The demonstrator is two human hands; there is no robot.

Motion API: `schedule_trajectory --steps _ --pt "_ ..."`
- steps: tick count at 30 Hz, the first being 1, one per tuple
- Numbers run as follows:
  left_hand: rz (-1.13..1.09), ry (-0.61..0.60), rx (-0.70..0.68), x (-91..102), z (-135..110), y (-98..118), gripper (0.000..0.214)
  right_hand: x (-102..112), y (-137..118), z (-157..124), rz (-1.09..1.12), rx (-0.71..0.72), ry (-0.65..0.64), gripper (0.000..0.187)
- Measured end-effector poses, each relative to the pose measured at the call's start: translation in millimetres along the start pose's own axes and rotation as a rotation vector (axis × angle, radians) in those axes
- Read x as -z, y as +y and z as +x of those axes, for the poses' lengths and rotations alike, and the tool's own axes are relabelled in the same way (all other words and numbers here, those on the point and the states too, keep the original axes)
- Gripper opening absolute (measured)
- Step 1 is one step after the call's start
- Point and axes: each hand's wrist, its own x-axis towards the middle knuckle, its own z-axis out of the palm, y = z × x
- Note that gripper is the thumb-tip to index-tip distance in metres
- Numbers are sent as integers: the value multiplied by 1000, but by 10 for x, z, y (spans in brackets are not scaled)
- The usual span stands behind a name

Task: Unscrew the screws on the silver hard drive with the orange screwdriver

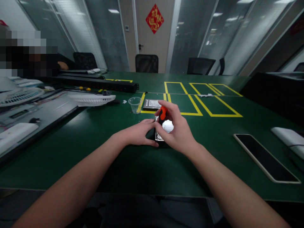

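Observation:
A hard drive [159, 136] lies on the green table in front of me, its shiny metal face partly covered by my hands. My left hand [142, 131] grips its left side, thumb at the near edge and fingers at the far edge. In my right hand [177, 126] is a screwdriver [162, 114] with an orange and black handle, held upright over the drive between thumb and fingers. The screwdriver's tip is hidden. A second hard drive [152, 104] with a white label lies just beyond, inside a yellow tape outline. Beside it stands a clear plastic cup [135, 106].
At the right lie a phone [266, 156] and a white device [291, 139]. White fan parts [92, 99], a long black power strip [114, 85] and a grey panel [47, 117] occupy the left. A person sits at the far left. Yellow tape rectangles [224, 115] mark the far side.

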Motion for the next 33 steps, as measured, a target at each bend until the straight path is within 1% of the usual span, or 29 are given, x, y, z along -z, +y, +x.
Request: schedule_trajectory --steps 3,6,11,16,18,21,23,26,30,33 --pt "1 -11 0 4 4 7 93 11 -8 4 -8 5 -4 73" --pt "6 -20 5 13 7 39 91 26 -28 13 -4 36 -4 71" --pt "-3 15 -11 11 -11 60 89 20 -32 17 -15 43 -13 69" --pt "7 19 -12 0 -12 26 90 -23 24 -7 0 -2 12 77" --pt "5 16 -5 -1 -9 15 91 -26 33 -10 0 -8 14 73" --pt "0 7 10 4 -10 12 96 -8 10 1 -2 25 18 62" --pt "-16 12 1 6 -13 17 95 13 -19 16 -22 48 11 59" --pt "-54 30 -30 5 -15 27 91 34 -54 35 -46 70 -10 60" --pt "-71 36 -30 1 -14 40 90 31 -68 45 -6 121 6 61" --pt "-70 36 -13 5 -17 58 86 19 -65 39 5 98 -5 65"
